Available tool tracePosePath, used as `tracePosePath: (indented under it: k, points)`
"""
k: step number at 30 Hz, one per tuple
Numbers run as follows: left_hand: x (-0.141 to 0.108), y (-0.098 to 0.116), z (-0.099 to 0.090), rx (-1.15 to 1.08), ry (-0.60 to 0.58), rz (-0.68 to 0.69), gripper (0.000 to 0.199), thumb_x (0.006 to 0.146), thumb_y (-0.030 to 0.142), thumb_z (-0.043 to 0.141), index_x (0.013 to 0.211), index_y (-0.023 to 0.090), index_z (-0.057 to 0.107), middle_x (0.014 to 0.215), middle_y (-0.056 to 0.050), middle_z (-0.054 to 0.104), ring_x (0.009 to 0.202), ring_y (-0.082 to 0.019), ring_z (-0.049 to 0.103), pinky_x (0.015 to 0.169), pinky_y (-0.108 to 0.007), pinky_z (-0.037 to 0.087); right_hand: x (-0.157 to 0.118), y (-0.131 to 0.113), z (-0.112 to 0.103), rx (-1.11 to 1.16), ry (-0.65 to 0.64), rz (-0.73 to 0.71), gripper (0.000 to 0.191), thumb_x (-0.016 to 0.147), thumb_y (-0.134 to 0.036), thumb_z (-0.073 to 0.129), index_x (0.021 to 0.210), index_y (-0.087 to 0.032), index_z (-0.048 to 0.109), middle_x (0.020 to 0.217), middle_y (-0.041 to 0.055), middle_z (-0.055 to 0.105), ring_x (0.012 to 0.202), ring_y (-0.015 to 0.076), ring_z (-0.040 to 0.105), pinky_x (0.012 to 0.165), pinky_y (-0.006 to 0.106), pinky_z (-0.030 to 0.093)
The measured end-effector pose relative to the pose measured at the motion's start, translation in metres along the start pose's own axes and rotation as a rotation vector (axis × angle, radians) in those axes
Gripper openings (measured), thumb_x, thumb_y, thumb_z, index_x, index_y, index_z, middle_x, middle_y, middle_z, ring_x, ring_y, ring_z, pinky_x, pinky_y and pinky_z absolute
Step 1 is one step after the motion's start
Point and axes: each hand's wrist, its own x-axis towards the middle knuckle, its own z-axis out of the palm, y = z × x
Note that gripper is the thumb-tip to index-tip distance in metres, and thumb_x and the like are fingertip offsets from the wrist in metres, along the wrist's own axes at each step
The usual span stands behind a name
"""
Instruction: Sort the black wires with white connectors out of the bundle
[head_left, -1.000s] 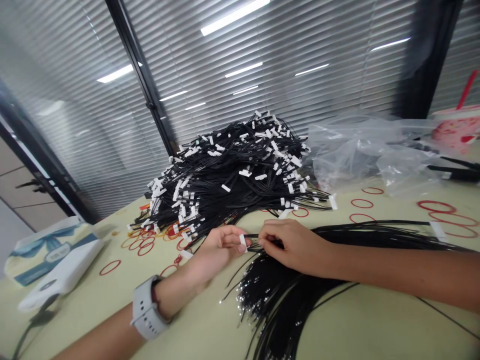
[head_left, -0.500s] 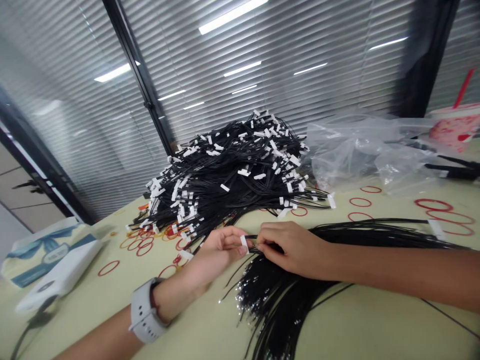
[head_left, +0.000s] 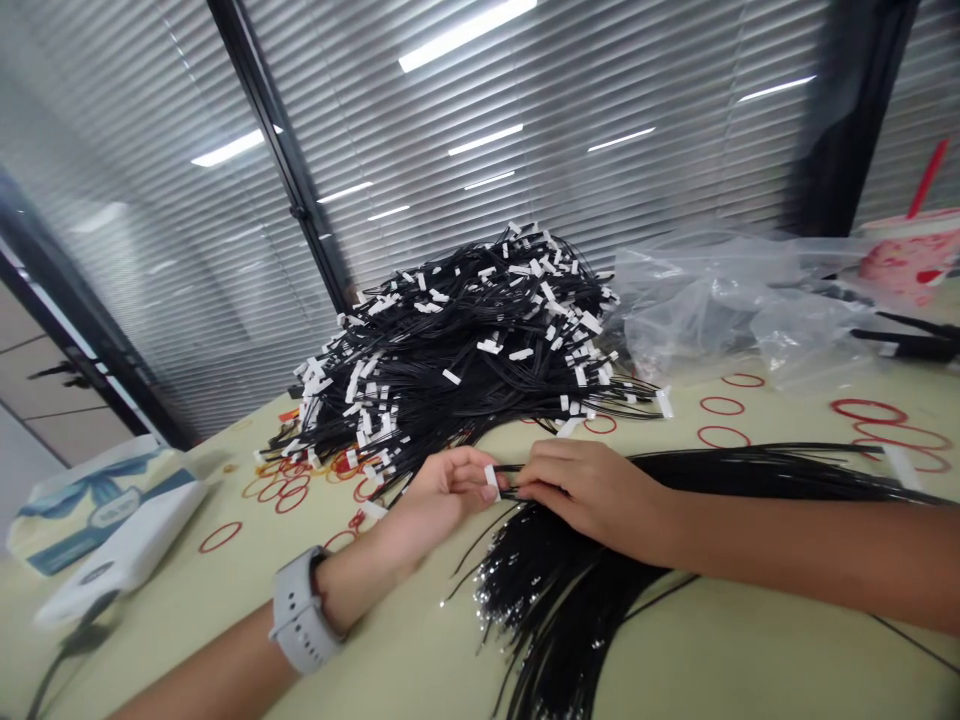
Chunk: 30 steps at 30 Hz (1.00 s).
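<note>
My left hand, with a grey watch on its wrist, pinches the end of a few black cables at a white tag. Close beside it, my right hand is closed around the same cables, fingertips pointing left. These cables run on to the right behind my right forearm, where another white tag shows. Beneath my right hand lies a thick bundle of loose black cables with shiny metal tips. Whether the tag is a label or a connector is too small to tell.
A large heap of white-tagged black cables stands at the back. Red rubber bands lie scattered about. Clear plastic bags and a cup with a red straw sit right; a tissue pack and a white device left.
My right hand's fingers have closed flatter over the cables. The white tag at the far right has slid further right. My left hand has barely moved.
</note>
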Motion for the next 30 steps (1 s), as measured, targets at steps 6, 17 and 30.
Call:
tracePosePath:
  k: [6,17,30]
  points:
    - [-0.0009,0.0027,0.0004,0.029,-0.043,0.004,0.018,0.066,0.013,0.066,0.081,0.012,0.056,0.075,-0.002,0.060,0.067,-0.008,0.052,0.064,-0.021,0.035,0.0003,-0.0005,-0.0016,-0.044,-0.018,-0.056,0.026,0.088,-0.020,0.038,0.081,-0.014,0.062,0.074,0.0034,0.056,0.069,0.0110,0.050,0.064,0.023,0.039]
    - [-0.0008,0.0037,0.0004,0.009,-0.046,0.003,0.018,0.065,0.011,0.066,0.080,0.011,0.057,0.075,-0.002,0.061,0.073,-0.010,0.056,0.070,-0.022,0.038,-0.0006,-0.0003,-0.0001,-0.020,-0.026,-0.075,0.022,0.085,-0.012,0.037,0.083,-0.014,0.059,0.075,0.0033,0.052,0.069,0.0103,0.047,0.064,0.022,0.038]
    - [-0.0017,0.0036,0.0011,-0.010,-0.049,0.000,0.020,0.062,0.011,0.069,0.079,0.012,0.058,0.074,-0.002,0.062,0.070,-0.010,0.055,0.067,-0.022,0.038,0.0005,-0.0025,-0.0020,-0.002,-0.015,-0.101,0.020,0.084,-0.010,0.036,0.081,-0.013,0.056,0.075,0.0033,0.050,0.069,0.0097,0.045,0.063,0.021,0.038]
